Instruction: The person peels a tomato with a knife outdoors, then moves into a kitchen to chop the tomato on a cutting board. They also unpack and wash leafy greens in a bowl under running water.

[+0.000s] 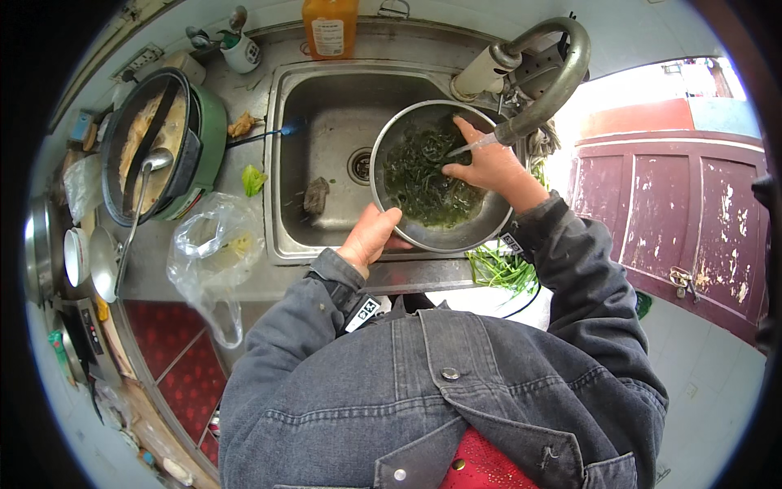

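A round metal basin (421, 237) is over the right half of the steel sink (324, 116), with wet dark green leafy strands (415, 165) and water inside. My left hand (371, 235) grips the basin's near-left rim, thumb on top and fingers underneath. Over the basin's right side, my right hand (492, 166) is spread, its thumb and a finger reaching to the greens. Nothing clearly shows in its grasp. Water runs past it from the curved faucet (577, 61) into the basin.
In the sink are a drain (361, 166) and a greyish lump (316, 195). On the left stand a green-sided pot (211, 134) with a ladle (143, 183), and a clear plastic bag (214, 244). An orange jug (330, 27) is behind; green stalks (501, 266) lie near my right sleeve.
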Demonstrator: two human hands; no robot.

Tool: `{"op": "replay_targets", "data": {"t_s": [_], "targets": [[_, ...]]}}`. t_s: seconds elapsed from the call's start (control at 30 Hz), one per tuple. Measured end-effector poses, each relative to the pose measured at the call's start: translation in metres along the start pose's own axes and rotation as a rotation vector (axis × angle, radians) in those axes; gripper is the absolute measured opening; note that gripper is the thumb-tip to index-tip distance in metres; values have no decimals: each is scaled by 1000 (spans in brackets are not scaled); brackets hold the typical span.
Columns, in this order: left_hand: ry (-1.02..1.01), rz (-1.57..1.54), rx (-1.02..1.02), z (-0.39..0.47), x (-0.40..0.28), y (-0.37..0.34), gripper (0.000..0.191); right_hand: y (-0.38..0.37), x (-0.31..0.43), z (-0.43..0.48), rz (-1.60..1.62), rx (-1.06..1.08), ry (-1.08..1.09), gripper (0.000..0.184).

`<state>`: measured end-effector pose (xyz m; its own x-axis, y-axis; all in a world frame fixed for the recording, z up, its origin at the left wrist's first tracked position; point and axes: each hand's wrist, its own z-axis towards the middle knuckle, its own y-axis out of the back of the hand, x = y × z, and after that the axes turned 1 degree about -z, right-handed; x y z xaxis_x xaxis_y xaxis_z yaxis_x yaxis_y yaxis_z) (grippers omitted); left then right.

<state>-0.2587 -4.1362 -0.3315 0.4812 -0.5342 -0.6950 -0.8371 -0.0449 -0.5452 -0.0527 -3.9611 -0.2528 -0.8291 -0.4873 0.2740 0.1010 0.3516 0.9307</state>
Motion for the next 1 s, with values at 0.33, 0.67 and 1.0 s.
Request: {"op": "replay_targets", "data": {"t_s": [0.33,0.67,1.0], "targets": [[39,13,-54,12,2,-12,58,-73,-7,32,118,150,138,55],[51,24,-20,9,-10,-11,65,5,-28,18,287,140,-135,60],[12,40,17,18,-7,-20,69,-25,-5,15,-268,165,420,109]]}}
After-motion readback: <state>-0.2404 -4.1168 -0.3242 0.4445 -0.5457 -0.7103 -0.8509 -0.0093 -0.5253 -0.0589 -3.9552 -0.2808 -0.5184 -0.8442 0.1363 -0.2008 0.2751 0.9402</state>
